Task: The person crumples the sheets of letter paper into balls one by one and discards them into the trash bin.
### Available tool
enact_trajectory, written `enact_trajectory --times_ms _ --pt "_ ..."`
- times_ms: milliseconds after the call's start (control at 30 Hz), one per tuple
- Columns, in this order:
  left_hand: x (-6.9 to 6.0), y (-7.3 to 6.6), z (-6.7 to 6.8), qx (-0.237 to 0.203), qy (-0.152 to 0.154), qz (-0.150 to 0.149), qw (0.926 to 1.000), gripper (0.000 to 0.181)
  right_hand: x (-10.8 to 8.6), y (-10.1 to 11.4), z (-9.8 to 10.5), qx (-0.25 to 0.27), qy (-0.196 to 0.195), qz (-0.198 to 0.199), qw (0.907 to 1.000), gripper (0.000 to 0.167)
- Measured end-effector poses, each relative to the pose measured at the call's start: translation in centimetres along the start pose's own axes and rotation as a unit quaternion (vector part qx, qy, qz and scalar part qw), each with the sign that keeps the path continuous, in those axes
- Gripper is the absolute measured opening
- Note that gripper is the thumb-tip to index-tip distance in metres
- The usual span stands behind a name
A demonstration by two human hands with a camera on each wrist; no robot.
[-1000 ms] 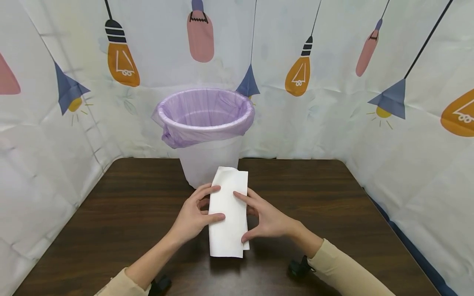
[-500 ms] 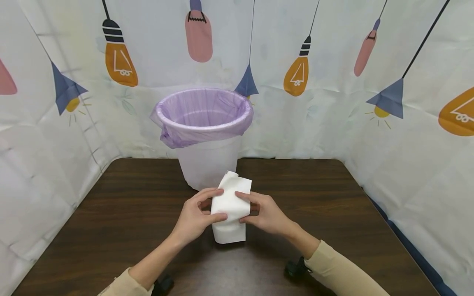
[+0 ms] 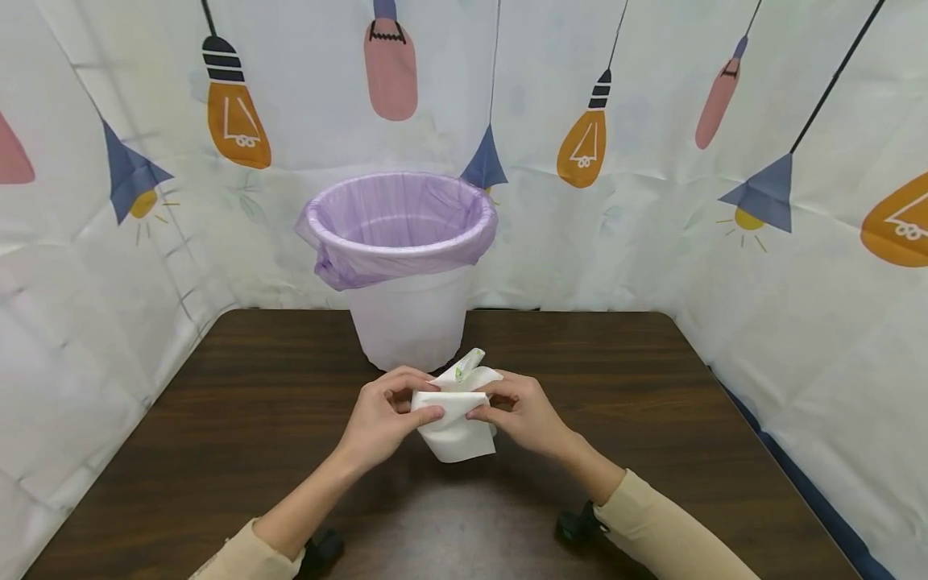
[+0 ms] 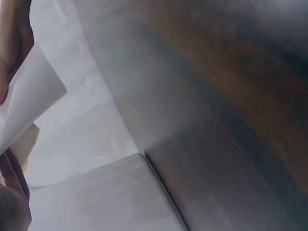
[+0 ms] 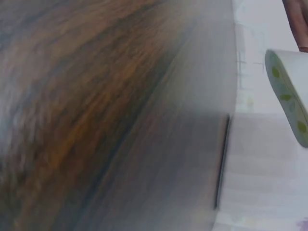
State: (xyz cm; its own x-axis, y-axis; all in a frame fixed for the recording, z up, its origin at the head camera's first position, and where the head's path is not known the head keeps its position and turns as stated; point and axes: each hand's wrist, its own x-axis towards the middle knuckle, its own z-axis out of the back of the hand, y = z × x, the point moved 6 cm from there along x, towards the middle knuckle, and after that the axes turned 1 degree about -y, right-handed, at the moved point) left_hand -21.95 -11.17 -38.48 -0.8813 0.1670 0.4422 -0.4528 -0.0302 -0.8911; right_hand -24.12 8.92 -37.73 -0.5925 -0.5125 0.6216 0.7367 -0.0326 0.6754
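A white sheet of paper [image 3: 457,435], folded and bent, is held in the air between both hands in the head view. Small green marks show on its far end. Its curled inner face in the right wrist view carries a green leaf print on the paper [image 5: 287,96]. My left hand [image 3: 389,411] pinches the left edge between thumb and fingers. On the opposite edge, my right hand [image 3: 525,407] pinches it the same way. Part of the paper's far side is hidden behind the fingers. The left wrist view catches the paper [image 4: 38,91] at its left border.
A white bin [image 3: 409,326] with a purple liner [image 3: 341,270] folded over its rim stands just beyond the hands, at the back of the dark wooden table [image 3: 602,403]. A white curtain [image 3: 652,225] printed with lamps and bulbs surrounds the table.
The long flat paper has been folded over into a shorter, bent bundle. Both hands have stayed near the same place, with the right thumb moving up along the edge.
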Motion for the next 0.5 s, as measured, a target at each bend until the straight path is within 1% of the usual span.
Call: enact_trajectory --times_ms 100,167,200,300,367,433,500 --pt "0.1 -0.1 -0.1 -0.012 -0.001 -0.001 0.9999 0.020 0.4 1.2 0.3 -0.013 -0.019 0.001 0.9997 0.021" --pt "0.1 -0.1 -0.2 -0.021 0.000 0.001 0.9998 0.021 0.7 1.6 0.4 0.002 -0.022 -0.008 0.9997 0.020" --pt "0.1 0.0 -0.2 -0.026 0.001 0.002 0.9997 0.021 0.7 1.6 0.4 0.017 -0.018 -0.013 0.9996 0.020" --pt "0.1 0.0 -0.5 -0.038 0.009 0.002 0.9992 0.021 0.6 0.7 0.1 0.080 0.002 -0.030 0.9963 0.021" --pt "0.1 0.1 -0.6 -0.042 0.014 -0.003 0.9990 0.021 0.5 -0.2 -0.1 0.108 0.015 -0.035 0.9934 0.021" --pt "0.1 0.2 -0.8 -0.044 0.018 -0.009 0.9988 0.021 0.3 -1.1 -0.2 0.118 0.019 -0.035 0.9923 0.022" --pt "0.2 0.2 -0.9 -0.042 0.015 -0.018 0.9989 0.021 0.3 -1.6 -0.1 0.118 0.013 -0.033 0.9924 0.022"
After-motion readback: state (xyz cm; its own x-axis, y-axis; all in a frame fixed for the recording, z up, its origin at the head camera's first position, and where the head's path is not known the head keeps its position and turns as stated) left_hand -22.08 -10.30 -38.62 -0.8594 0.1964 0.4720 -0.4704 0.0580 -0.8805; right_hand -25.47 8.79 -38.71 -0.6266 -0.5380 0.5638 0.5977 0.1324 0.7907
